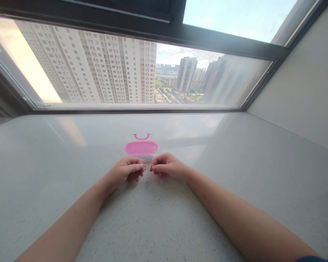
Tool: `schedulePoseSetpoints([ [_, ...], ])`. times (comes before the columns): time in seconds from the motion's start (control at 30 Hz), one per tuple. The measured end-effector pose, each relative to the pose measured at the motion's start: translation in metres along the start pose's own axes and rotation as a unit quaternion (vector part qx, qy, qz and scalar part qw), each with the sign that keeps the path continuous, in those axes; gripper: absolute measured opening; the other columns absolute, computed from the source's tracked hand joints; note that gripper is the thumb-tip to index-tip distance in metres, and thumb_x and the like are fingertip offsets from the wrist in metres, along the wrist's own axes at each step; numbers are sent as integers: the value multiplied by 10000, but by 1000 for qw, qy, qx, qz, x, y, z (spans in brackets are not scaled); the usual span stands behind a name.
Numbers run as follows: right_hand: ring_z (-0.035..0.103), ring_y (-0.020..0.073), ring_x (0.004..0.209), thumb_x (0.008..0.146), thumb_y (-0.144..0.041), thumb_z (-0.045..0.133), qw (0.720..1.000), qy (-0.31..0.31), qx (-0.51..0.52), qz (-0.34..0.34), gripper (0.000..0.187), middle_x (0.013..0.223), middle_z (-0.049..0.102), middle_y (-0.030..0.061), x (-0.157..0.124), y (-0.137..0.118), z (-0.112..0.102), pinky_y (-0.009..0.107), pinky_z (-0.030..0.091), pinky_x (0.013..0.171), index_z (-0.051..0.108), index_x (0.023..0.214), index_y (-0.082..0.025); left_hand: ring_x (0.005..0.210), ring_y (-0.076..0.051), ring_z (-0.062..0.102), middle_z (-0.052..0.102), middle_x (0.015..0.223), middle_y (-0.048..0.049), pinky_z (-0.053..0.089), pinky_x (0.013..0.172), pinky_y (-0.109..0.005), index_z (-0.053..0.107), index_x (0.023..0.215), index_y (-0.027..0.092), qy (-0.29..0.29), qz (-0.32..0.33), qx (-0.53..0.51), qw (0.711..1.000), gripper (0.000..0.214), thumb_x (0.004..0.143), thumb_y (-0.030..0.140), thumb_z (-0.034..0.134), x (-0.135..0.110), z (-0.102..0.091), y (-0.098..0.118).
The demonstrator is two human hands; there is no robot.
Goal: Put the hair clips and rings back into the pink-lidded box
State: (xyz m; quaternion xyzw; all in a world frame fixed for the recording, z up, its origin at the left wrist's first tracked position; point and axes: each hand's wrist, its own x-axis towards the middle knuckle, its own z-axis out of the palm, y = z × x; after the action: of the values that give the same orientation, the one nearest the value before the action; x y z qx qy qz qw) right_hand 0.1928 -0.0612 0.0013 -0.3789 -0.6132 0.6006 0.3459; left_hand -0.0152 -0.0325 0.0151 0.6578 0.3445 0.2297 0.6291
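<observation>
My left hand (128, 170) and my right hand (165, 166) meet over a pale speckled stone sill (164, 218), fingertips almost touching. Each hand pinches a tiny thin ring-like piece (147, 168), too small to name. Just behind the hands stands a small clear box with a pink oval lid (141, 148), its pink handle (141, 137) pointing away from me. Both hands rest a little in front of the box without touching it.
A wide window (125, 72) with a dark frame runs along the far edge of the sill, with tall buildings outside. A light wall (303, 91) borders the sill on the right.
</observation>
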Motion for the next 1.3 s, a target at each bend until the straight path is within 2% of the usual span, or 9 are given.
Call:
schedulePoseSetpoints([
  [0.27,510,66,438,736,-406,643,999,26,-27,-22,317,618,588,7,2,4,4,167,363,389,647,814,-98,526,-104,514,591,679,-19,337,452,-201,576,700,127,35,19,24,999,191,769,304,559,0,1,1],
  [0.67,495,70,398,754,-311,602,990,115,-73,-36,223,578,582,6,7,7,17,174,361,378,662,765,-96,493,-85,486,574,659,-4,323,429,-180,595,733,127,89,52,96,990,207,777,328,574,-2,8,-2],
  [1.07,479,72,380,757,-300,589,988,124,-77,-49,227,542,563,-2,7,7,21,171,344,363,678,783,-92,447,-68,433,505,564,37,317,420,-176,572,698,131,107,70,85,988,198,718,314,644,-3,12,-5],
  [1.2,475,73,383,749,-346,605,991,116,-40,-54,256,552,561,-8,8,9,18,178,358,367,665,792,-100,441,-64,386,473,523,53,304,427,-178,563,688,138,128,89,110,982,185,720,307,634,-11,11,8],
  [1.3,470,70,384,739,-354,615,992,112,-28,-43,251,551,552,-12,10,12,16,176,354,366,650,757,-105,544,-94,464,547,604,17,364,513,-197,593,693,133,212,130,171,953,188,705,313,646,-16,0,29],
])
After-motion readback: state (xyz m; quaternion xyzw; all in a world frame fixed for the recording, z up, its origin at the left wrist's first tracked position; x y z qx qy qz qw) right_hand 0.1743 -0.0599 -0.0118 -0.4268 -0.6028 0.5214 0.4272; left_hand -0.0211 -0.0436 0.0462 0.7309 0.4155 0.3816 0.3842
